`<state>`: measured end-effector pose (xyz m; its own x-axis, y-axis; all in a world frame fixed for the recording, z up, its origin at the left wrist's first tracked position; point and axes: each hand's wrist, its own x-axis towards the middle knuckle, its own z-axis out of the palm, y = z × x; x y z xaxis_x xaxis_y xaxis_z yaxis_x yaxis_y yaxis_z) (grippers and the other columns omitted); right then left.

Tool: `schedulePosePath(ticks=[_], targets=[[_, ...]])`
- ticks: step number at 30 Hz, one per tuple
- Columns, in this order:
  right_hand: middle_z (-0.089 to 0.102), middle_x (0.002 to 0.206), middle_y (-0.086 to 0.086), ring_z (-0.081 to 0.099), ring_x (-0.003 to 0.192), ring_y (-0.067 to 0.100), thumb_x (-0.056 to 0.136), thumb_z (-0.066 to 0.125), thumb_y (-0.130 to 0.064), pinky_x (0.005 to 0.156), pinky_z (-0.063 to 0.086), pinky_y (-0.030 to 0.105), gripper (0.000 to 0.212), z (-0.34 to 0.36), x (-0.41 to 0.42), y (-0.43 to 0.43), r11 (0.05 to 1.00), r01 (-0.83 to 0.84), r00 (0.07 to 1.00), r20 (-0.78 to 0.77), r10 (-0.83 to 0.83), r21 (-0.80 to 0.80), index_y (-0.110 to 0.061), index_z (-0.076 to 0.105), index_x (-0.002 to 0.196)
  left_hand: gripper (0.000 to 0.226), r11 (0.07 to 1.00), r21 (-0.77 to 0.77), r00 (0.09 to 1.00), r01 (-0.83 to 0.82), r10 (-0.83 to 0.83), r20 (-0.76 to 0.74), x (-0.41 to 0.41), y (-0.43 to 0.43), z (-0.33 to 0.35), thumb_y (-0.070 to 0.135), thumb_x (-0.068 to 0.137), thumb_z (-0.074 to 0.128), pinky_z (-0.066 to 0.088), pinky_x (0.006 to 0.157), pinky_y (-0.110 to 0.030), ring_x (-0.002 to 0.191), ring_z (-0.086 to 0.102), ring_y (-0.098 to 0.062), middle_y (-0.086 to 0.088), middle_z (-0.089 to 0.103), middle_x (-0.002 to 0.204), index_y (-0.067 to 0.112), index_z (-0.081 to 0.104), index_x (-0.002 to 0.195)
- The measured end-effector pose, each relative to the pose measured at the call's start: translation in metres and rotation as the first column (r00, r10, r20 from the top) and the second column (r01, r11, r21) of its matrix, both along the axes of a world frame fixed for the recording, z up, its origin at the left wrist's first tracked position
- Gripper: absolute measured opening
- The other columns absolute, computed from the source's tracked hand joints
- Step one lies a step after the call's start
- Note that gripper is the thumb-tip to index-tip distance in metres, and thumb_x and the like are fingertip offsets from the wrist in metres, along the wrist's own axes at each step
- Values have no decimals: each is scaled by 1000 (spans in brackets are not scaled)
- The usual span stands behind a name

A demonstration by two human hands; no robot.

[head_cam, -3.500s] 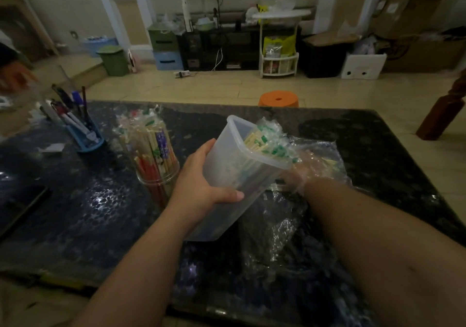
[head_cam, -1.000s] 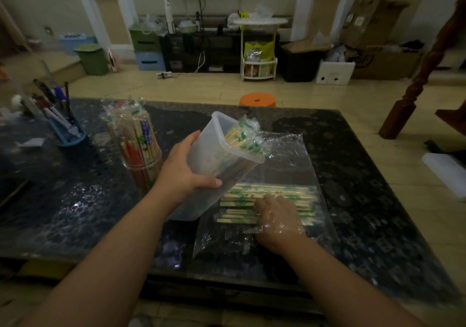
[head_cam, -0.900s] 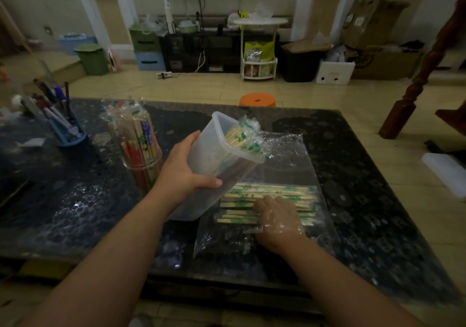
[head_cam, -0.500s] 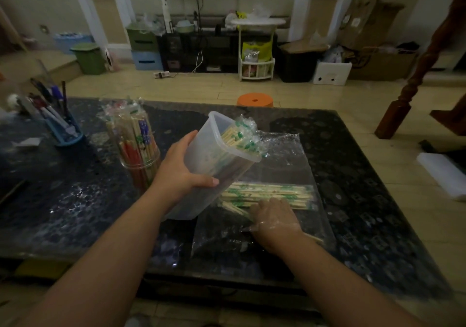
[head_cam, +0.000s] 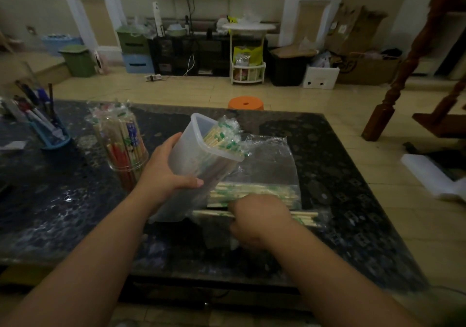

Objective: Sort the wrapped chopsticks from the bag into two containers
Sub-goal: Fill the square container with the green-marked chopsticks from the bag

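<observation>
- Head view: a cloudy white tub (head_cam: pixel 201 155) is tipped, open top up & to the right. Can't tell if its bottom touches the dark worktop (head_cam: pixel 340 175).
- Pale wrapped chopsticks (head_cam: pixel 219 137) w/ green marks poke out of the tub's top.
- Flat sticks (head_cam: pixel 254 191) of the same kind lie side by side in a clear bag (head_cam: pixel 272 157) on the worktop, just right of the tub's bottom.
- A round clear jar (head_cam: pixel 131 165) stands upright left of the tub. It's full of red & blue sticks (head_cam: pixel 121 137).
- Left hand (head_cam: pixel 164 173) grips the tub's side. Its fingers (head_cam: pixel 174 139) go round the back & the thumb lies across the front, clamped on it.
- Right hand (head_cam: pixel 257 215) is at the bag's near edge, back of hand up. Its fingers curl down round a small bunch (head_cam: pixel 303 215) of sticks, which pokes out both sides of the hand.
- Both forearms are bare & reach in from the bottom.
- A blue pen pot (head_cam: pixel 54 137) sits far left on the worktop. An orange stool (head_cam: pixel 245 103) is on the floor past it.
</observation>
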<state>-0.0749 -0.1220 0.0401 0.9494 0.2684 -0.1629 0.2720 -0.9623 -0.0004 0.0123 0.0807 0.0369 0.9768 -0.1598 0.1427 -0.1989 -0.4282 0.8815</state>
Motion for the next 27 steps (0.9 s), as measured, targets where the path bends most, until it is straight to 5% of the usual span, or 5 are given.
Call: schedulePosePath(ticks=[9,15,21,24,27], targets=[[48,71,-4,49,69,22,90,44,-48,65,41,33,23,68,-8,-8,996,22,975,218,-42,89,-26,51,85,126,1000,-13,999,7,-8,-32,1,2,0,50,36,89,42,107,-56,132,45,-20,9,43,147,43,33,149],[51,101,2,43,88,23,89,40,-46,76,37,39,30,45,14,-31,986,110,750,641,-164,123,-24,57,99,127,999,-51,999,16,-18,-44,0,4,-1,47,35,90,42,106,-57,131,45,-20,9,44,145,40,35,149],[44,103,2,48,70,19,91,63,-23,57,49,36,24,39,17,-34,931,118,717,620,-320,344,-22,60,115,126,999,-15,999,34,-35,-32,-1,2,2,45,35,88,41,106,-45,130,42,-15,13,41,145,41,33,148],[56,95,1,60,77,5,89,66,-4,67,50,23,22,47,18,-36,599,-69,730,449,-514,798,-11,65,110,125,999,3,999,39,-39,-23,-2,0,5,44,35,87,37,102,-37,126,39,-9,19,37,139,43,31,147],[59,99,2,58,88,-7,93,64,-19,76,47,10,11,53,21,-33,385,-251,632,452,-630,888,-19,71,102,120,999,4,999,43,-42,-29,-4,0,5,41,37,88,38,102,-39,125,40,-11,16,37,140,47,30,141]])
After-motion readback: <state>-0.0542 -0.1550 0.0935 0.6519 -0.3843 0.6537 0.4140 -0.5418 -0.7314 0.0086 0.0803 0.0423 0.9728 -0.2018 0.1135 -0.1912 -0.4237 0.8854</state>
